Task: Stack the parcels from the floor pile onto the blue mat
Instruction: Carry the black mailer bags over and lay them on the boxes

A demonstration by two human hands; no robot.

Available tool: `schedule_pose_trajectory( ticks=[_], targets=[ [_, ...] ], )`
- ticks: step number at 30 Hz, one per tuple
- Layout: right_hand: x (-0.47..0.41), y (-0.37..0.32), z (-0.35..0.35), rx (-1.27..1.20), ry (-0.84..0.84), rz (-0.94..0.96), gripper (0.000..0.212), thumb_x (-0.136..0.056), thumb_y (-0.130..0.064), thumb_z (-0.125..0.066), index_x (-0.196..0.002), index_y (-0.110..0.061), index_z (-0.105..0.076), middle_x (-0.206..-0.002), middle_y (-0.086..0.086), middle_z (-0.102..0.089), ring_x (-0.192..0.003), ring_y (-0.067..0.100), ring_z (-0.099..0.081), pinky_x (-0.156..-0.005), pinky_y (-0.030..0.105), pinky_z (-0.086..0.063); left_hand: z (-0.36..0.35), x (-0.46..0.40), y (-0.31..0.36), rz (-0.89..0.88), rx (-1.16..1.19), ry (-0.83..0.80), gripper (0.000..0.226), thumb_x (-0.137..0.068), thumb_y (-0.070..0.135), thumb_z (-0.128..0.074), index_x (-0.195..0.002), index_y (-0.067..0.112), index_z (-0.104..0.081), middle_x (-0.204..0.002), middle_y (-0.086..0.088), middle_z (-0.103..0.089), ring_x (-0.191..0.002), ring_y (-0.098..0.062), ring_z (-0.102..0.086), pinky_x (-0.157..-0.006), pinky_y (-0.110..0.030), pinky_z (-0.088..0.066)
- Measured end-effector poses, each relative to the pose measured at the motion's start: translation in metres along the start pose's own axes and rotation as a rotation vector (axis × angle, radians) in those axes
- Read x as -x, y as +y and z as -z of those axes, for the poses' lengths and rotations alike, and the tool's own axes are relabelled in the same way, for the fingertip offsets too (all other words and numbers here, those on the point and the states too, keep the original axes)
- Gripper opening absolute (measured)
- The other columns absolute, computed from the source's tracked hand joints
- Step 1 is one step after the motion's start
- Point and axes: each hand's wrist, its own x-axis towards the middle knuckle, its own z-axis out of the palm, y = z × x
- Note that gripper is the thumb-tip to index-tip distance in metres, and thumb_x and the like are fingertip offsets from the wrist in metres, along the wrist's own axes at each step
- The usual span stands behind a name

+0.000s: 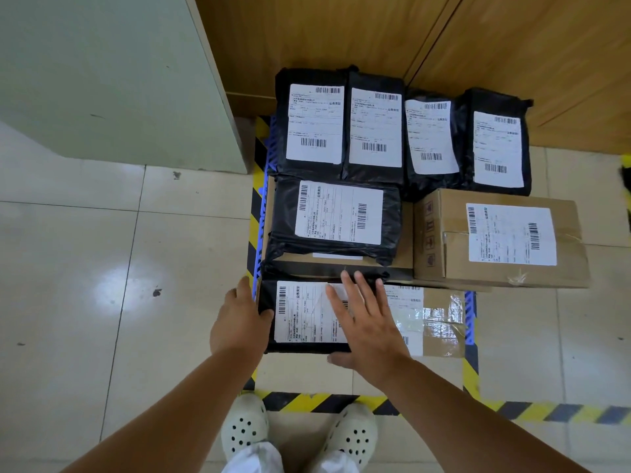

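Now the black poly-bag parcel (pixel 304 315) lies label-up at the near left corner of the blue mat (pixel 470 317), resting on a flat cardboard parcel (pixel 440 322) whose taped end shows to its right. Your left hand (pixel 235 324) grips the bag's left edge, thumb hooked over the top. Your right hand (pixel 365 322) lies flat on the label, fingers (pixel 346 285) straight and spread, pressing rather than holding.

Just behind it, a second black bag (pixel 336 221) sits on another flat carton. A brown box (pixel 500 238) stands to the right, and four black bags (pixel 403 131) line the back against the wooden panel (pixel 375 32).

Risks, as judgement: the bag is slick film on taped cardboard, at the outer corner. Let go unevenly and it may slide left over the mat edge onto the hazard tape (pixel 254 230). Soft contents could leave it lumpy, so anything stacked above may tilt. Your clogs (pixel 244 426) stand close to the tape line; mind your footing when turning back.
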Motion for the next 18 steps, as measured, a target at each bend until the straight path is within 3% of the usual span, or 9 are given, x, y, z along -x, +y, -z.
schedule_pose_trajectory(
  ticks=[3,5,7,9,15,17,18],
  targets=[
    [0.005,0.007,-0.003,0.010,0.036,-0.009,0.108,-0.068,-0.069,-0.063,-0.149,-0.011,-0.020,-0.153,0.020,-0.023,-0.142,0.038,-0.015,-0.110,0.056,-0.015,0.003,0.007,0.006,-0.282,-0.226,0.131,0.091,-0.086,0.029,-0.061,-0.151,0.020,0.002,-0.158,-0.006,-0.004,-0.146,-0.024,-0.008,-0.117,-0.036,-0.014],
    [0.007,0.011,-0.008,0.023,0.035,-0.012,0.105,-0.070,-0.066,-0.062,-0.149,-0.011,-0.019,-0.154,0.021,-0.021,-0.142,0.039,-0.016,-0.110,0.056,-0.016,0.000,0.006,0.009,-0.470,-0.411,0.047,0.104,-0.086,0.043,-0.059,-0.144,0.022,0.025,-0.153,-0.001,0.026,-0.143,-0.019,0.022,-0.115,-0.037,0.009],
    [0.007,0.014,-0.013,0.021,0.028,-0.016,0.106,-0.070,-0.066,-0.064,-0.149,-0.012,-0.018,-0.154,0.021,-0.021,-0.142,0.038,-0.016,-0.110,0.055,-0.017,-0.007,0.002,0.011,-0.568,-0.567,-0.072,0.107,-0.086,0.053,-0.053,-0.136,0.024,0.038,-0.142,-0.001,0.040,-0.133,-0.017,0.037,-0.111,-0.039,0.019],
    [0.006,0.015,-0.018,0.016,0.030,-0.018,0.106,-0.069,-0.067,-0.064,-0.149,-0.012,-0.021,-0.153,0.021,-0.023,-0.142,0.038,-0.017,-0.110,0.055,-0.017,-0.011,-0.001,0.012,-0.583,-0.626,-0.148,0.109,-0.085,0.056,-0.052,-0.134,0.024,0.040,-0.139,-0.001,0.042,-0.130,-0.017,0.039,-0.111,-0.039,0.020],
    [0.003,0.017,-0.024,-0.003,0.050,-0.018,0.108,-0.068,-0.068,-0.062,-0.150,-0.014,-0.016,-0.153,0.019,-0.020,-0.142,0.036,-0.015,-0.110,0.054,-0.016,-0.014,-0.004,0.014,-0.577,-0.633,-0.142,0.109,-0.085,0.053,-0.056,-0.133,0.018,0.036,-0.139,0.001,0.039,-0.129,-0.015,0.037,-0.111,-0.036,0.017],
    [0.004,0.016,-0.023,-0.013,0.046,-0.017,0.109,-0.068,-0.068,-0.063,-0.150,-0.014,-0.016,-0.153,0.018,-0.019,-0.142,0.036,-0.015,-0.109,0.054,-0.017,-0.015,-0.004,0.012,-0.601,-0.628,-0.103,0.118,-0.078,0.055,-0.063,-0.140,0.021,0.030,-0.149,-0.004,0.027,-0.134,-0.018,0.027,-0.112,-0.038,0.009],
    [0.005,0.016,-0.023,-0.016,0.041,-0.016,0.108,-0.067,-0.068,-0.063,-0.149,-0.014,-0.017,-0.153,0.018,-0.019,-0.142,0.036,-0.015,-0.109,0.053,-0.017,-0.016,-0.004,0.011,-0.621,-0.646,-0.073,0.125,-0.067,0.059,-0.071,-0.146,0.020,0.017,-0.156,-0.008,0.007,-0.139,-0.020,0.013,-0.113,-0.040,-0.002]
  ],
)
